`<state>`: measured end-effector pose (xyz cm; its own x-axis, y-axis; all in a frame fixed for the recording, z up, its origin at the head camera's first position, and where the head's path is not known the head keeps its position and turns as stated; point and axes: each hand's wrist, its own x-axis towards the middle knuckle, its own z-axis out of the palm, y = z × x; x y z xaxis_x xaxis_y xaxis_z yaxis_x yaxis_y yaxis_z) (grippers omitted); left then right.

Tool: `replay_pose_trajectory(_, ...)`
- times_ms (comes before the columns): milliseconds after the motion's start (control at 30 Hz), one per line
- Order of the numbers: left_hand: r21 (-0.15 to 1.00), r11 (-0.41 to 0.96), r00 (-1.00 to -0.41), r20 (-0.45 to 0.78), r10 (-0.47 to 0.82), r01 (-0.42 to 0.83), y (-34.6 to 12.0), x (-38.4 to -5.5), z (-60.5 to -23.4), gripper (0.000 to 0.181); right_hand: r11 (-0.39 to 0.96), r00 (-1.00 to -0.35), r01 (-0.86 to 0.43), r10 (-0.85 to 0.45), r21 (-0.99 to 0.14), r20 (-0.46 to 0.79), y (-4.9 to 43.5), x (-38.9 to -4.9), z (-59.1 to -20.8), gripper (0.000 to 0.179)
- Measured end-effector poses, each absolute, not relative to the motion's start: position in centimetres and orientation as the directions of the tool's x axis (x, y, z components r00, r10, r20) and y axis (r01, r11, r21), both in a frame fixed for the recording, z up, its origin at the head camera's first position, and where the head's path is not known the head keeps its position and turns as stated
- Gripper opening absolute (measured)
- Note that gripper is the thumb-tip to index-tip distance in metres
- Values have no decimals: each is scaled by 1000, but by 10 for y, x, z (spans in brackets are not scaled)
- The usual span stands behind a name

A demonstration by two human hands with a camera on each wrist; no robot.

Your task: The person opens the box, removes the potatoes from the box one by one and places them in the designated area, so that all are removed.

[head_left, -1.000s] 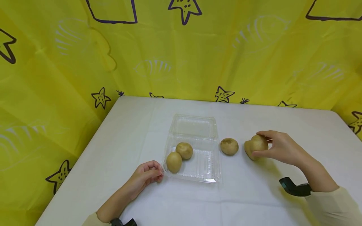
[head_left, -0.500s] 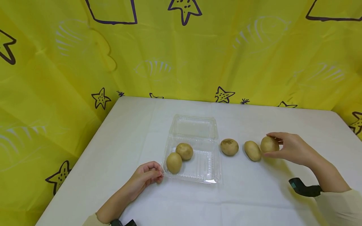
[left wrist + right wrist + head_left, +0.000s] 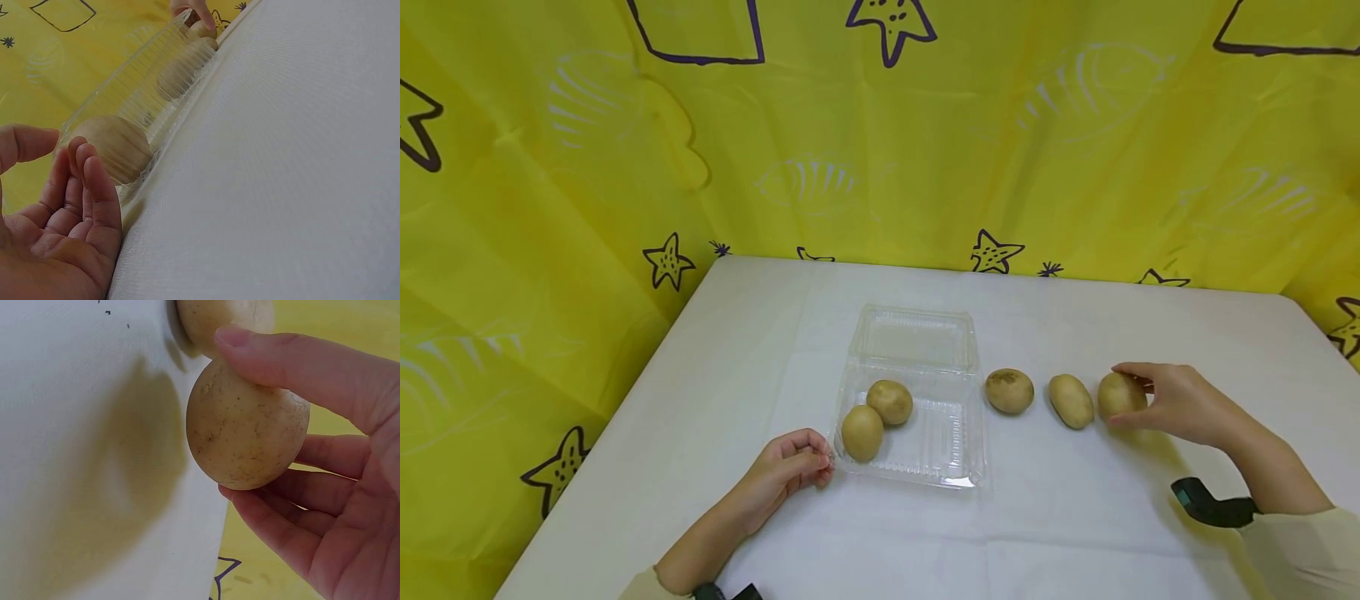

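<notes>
My right hand (image 3: 1187,404) holds a round potato (image 3: 1120,398) between thumb and fingers at the right end of a row. Up close in the right wrist view, that potato (image 3: 247,428) has small specks on its skin. An oval potato (image 3: 1071,402) lies just left of it, and a brown-patched potato (image 3: 1009,391) is further left. The clear plastic container (image 3: 936,442) lies with its lid folded back. Two potatoes, an upper one (image 3: 890,402) and a lower one (image 3: 862,433), touch inside its left half. My left hand (image 3: 786,475) pinches the container's near-left corner.
A white cloth covers the table (image 3: 925,542). Behind and to the left hangs a yellow curtain (image 3: 925,150) with stars and fish on it. Each wrist carries a black camera mount, the right one (image 3: 1213,504) showing plainly.
My right hand has moved right with the potato, away from the oval one that it partly covered, and then slightly down to the table. The left hand and container stay put.
</notes>
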<state>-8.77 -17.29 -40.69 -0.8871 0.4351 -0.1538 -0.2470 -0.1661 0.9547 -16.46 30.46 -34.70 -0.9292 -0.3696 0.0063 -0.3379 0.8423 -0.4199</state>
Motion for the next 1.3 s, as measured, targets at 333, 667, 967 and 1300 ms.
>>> replay_pose_trajectory(333,955,-149,-887,-172,428,-257,-173,-89,-408,7,843,-929,-312,-367,-439,-46,305,-166,-354,77)
replay_pose_trajectory(667,958,-152,-888,-158,433,-245,-174,-89,-409,6,866,-933,-267,-342,-424,-110,300,-166,-355,80)
replay_pose_trajectory(967,957,-150,-887,-161,433,-247,-174,-89,-410,6,872,-927,-276,-353,-404,-129,294,-163,-354,82)
replay_pose_trajectory(1300,957,-148,-887,-165,432,-250,-174,-89,-410,7,870,-931,-275,-347,-409,-112,297,-161,-351,88)
